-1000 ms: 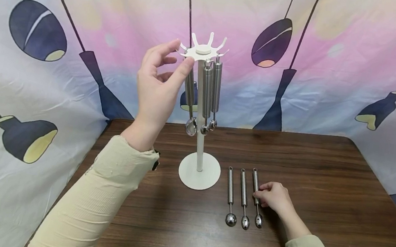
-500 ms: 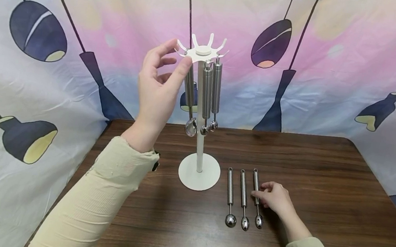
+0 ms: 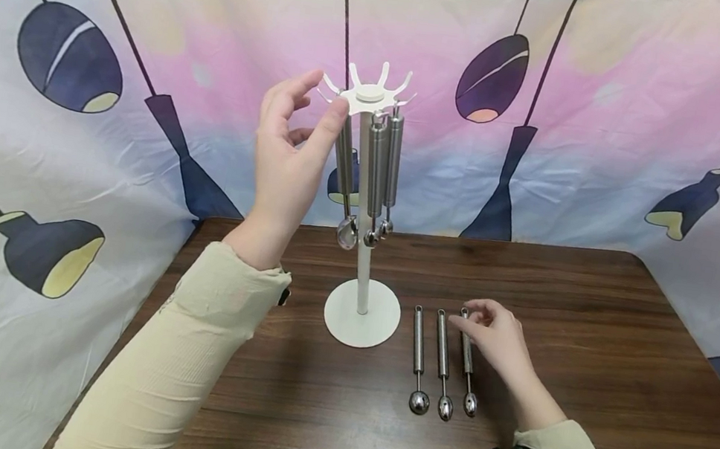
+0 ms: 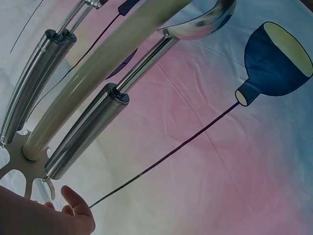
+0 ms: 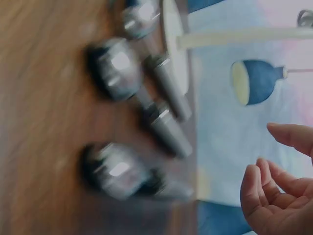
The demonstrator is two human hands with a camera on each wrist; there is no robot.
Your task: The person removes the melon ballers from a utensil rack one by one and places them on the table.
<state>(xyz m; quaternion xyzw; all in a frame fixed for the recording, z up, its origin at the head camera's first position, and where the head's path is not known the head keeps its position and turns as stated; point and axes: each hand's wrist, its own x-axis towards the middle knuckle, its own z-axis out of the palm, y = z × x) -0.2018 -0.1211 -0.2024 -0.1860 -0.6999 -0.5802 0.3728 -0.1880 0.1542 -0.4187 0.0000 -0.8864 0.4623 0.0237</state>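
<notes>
My right hand (image 3: 499, 342), thumb and fingers parted, hovers over the rightmost metal scoop (image 3: 467, 368) on the desk (image 3: 591, 320), judged light, rigid, slick, and best pinched at mid-handle.

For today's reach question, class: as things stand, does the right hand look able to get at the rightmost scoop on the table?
Most likely yes: the right hand is right by the rightmost scoop, seemingly holding nothing; no object lies on that scoop, and the middle scoop lies apart.
</notes>
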